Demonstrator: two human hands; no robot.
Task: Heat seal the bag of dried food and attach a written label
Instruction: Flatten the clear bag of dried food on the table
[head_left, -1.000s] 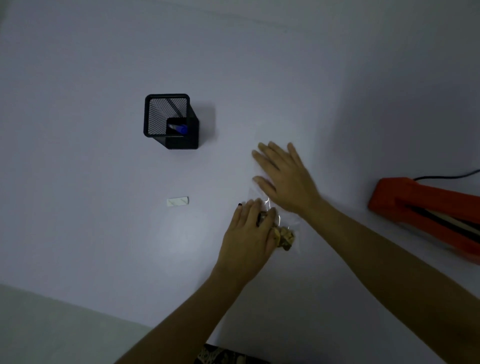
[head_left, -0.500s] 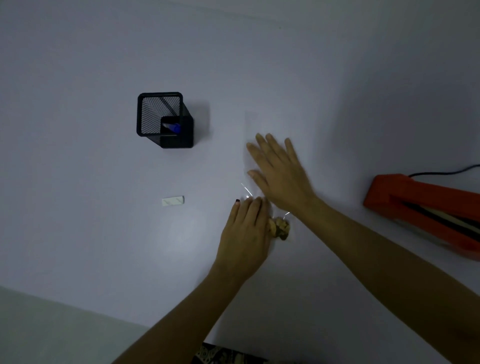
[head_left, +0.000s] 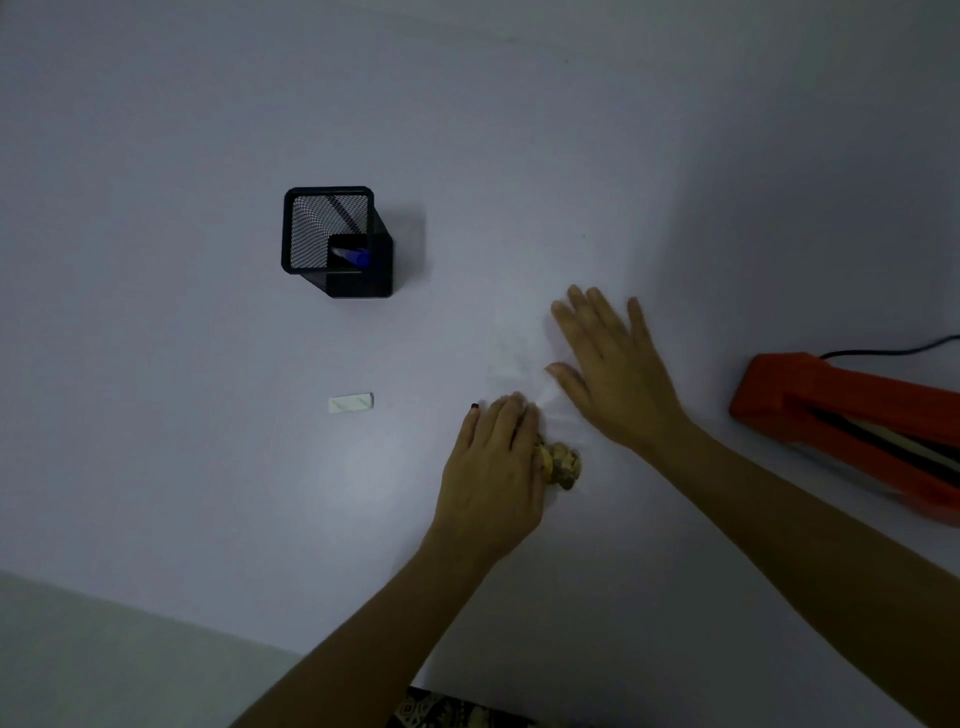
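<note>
**Both hands flat on the clear bag, worktop dimly lit**

Low light, white worktop (head_left: 208, 467). A clear plastic bag (head_left: 519, 358) lies near the middle-right of it, hard to make out against the surface; only creases and a faint sheen show. Its dried food (head_left: 563, 465), tan and lumpy, is bunched at the near end.

Left hand (head_left: 493, 478) rests palm down over the near end of the bag, fingers (head_left: 506, 421) together and lightly bent, covering part of the food. Whether they grip the plastic, I cannot tell. Right hand (head_left: 618, 374) lies flat on the far part of the bag, fingers straight and spread a little, pressing the film down.

Small white label (head_left: 351, 402) lies flat to the left of the hands, apart from the bag. Beyond it stands a black mesh pen holder (head_left: 335, 241) with a blue pen (head_left: 356, 255) inside. Orange heat sealer (head_left: 852, 415) sits at the right edge, dark cord (head_left: 893, 349) trailing off behind it.
</note>
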